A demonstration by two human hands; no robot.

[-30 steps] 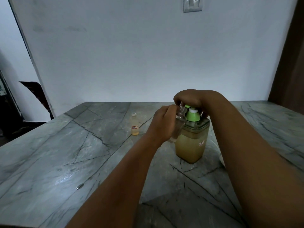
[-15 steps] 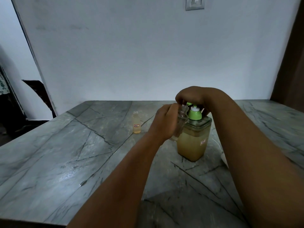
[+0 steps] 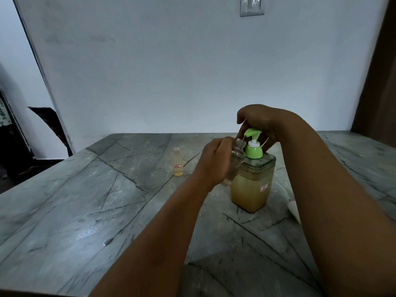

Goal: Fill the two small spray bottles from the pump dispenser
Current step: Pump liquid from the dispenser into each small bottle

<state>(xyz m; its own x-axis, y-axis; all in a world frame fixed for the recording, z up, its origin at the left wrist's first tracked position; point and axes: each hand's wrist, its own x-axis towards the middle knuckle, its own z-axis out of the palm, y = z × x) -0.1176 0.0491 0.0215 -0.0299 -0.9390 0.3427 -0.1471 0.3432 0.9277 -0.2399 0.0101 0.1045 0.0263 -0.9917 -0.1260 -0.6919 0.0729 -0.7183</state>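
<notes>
A square clear pump dispenser (image 3: 251, 189) with yellowish liquid and a green pump head (image 3: 252, 133) stands on the marble table (image 3: 85, 211). My left hand (image 3: 214, 161) grips a small clear bottle (image 3: 236, 155), its open mouth just under the green spout. My right hand (image 3: 260, 123) arches over the pump head, fingers curled round it; the head stands raised. A second small bottle (image 3: 177, 163), uncapped and filled with yellowish liquid, stands on the table to the left, apart from both hands.
A white object (image 3: 294, 211) peeks out on the table behind my right forearm. A dark chair back (image 3: 49, 123) stands beyond the table's far left corner. The wall with a switch plate (image 3: 251, 5) runs close behind the table.
The green pump head has risen from its pressed-down position and my right hand lifted with it. The left hand keeps the clear bottle at the spout.
</notes>
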